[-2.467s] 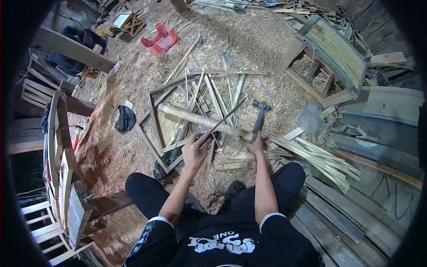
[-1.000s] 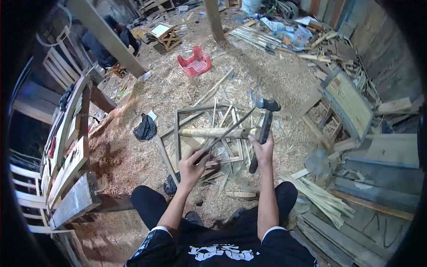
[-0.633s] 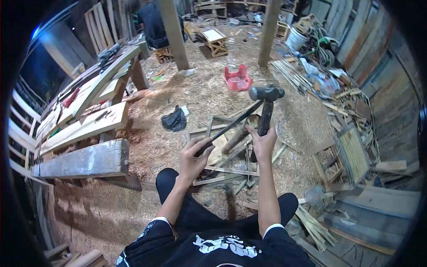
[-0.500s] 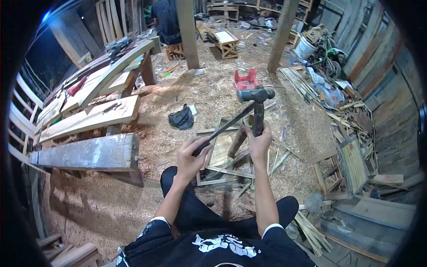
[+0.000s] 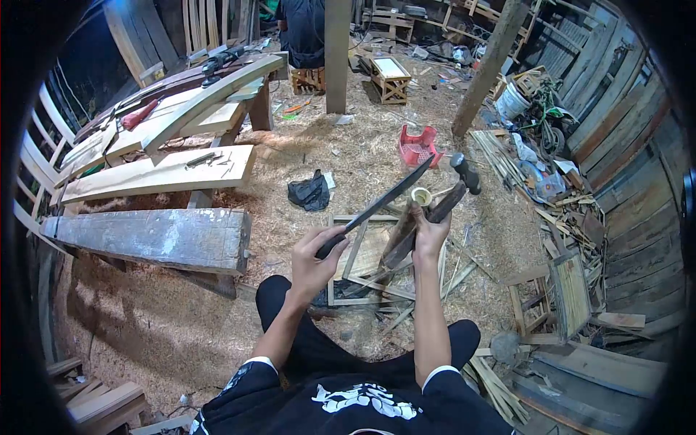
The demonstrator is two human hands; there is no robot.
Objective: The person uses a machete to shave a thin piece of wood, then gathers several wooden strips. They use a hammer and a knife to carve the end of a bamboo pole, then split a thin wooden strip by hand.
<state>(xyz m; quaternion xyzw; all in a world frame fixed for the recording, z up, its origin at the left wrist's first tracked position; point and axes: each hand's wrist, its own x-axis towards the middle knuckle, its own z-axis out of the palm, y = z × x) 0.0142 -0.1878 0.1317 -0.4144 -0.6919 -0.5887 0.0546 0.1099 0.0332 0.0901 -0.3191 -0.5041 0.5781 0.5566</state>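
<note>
A long, dark-bladed knife [image 5: 391,194] is gripped by its black handle in my left hand [image 5: 314,255], its tip pointing up and to the right. My right hand [image 5: 431,233] is closed round a hammer [image 5: 449,201], whose metal head leans to the upper right. Pressed against the hammer handle by the same hand is a brown wooden piece [image 5: 400,235] with a pale, hollow ring [image 5: 421,196] at its top. Below my hands, between my knees, lies a light wooden frame [image 5: 371,284] on the shavings.
On my left stand a thick wooden beam [image 5: 152,239] and a workbench with planks [image 5: 163,174]. A black plastic bag [image 5: 309,191] and a red plastic stool [image 5: 417,147] are ahead. Wood scraps [image 5: 573,225] line the right wall. A person [image 5: 301,32] sits at the back.
The hammer has tipped from upright to leaning right, its head moving away from the knife. The knife has swung up and its blade now stands free of the hammer. The view has shifted slightly.
</note>
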